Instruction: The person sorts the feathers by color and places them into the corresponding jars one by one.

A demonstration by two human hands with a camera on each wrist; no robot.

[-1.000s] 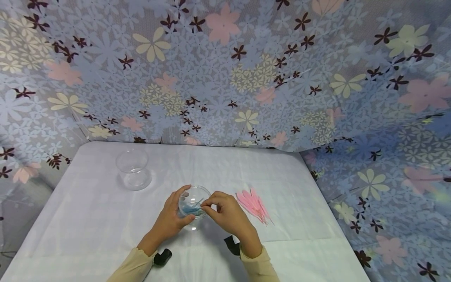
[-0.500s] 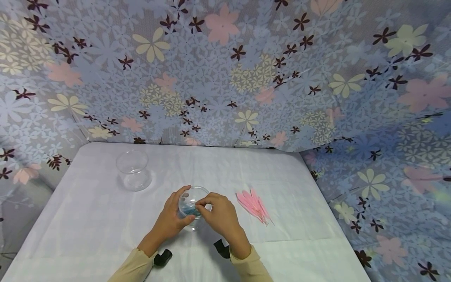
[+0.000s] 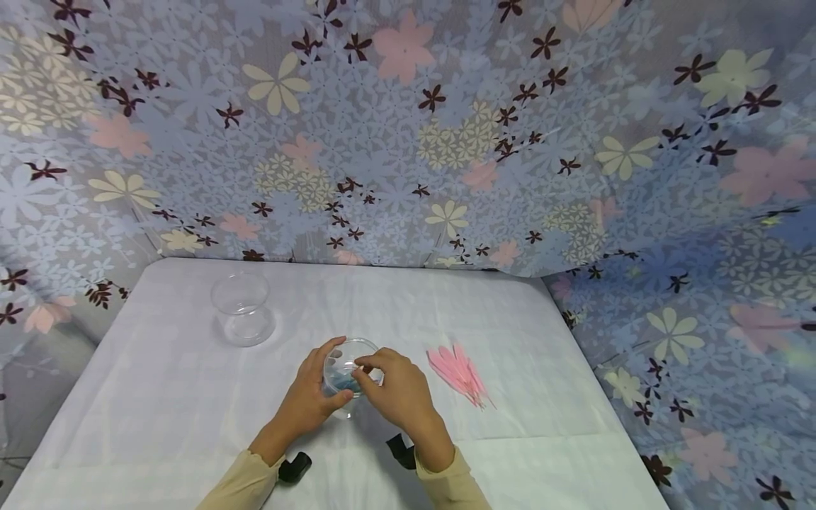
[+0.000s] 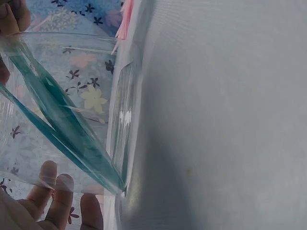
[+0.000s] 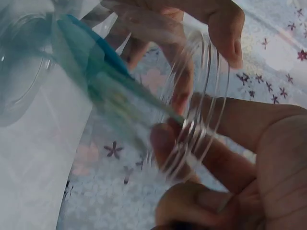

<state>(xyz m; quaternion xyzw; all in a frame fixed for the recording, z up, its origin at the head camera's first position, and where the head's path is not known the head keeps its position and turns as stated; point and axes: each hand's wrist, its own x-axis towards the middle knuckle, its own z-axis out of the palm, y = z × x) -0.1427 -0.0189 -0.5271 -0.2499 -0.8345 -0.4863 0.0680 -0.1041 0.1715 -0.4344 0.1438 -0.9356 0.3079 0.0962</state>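
Hands at a clear plastic cup [image 3: 347, 368] on a white-covered surface [image 3: 159, 411], near its front edge and a little left of centre; no brand, label or writing can be read on any item. Left hand [image 3: 310, 397] curled round the cup's left wall, thumb and fingers clamped on it, the fingers visible through the plastic in the left wrist view [image 4: 57, 191]; right hand [image 3: 395, 389] at the cup's right rim, its fingertips [image 3: 363, 365] closed in a pinch over the opening, though whether they pinch the rim or the stems inside cannot be told. Cup transparent, ridged at the rim, smooth-walled; inside it lie slim teal-blue feathers [image 4: 62, 124], slanting from the base towards the mouth, also seen in the right wrist view [image 5: 96, 62]. Pink feathers [image 3: 459, 372] in a loose fan on the surface just right of the right hand, apart from the cup; a second clear cup [image 3: 242, 308] upright and well apart at the far left; a floral curtain [image 3: 408, 127] behind and to the right.
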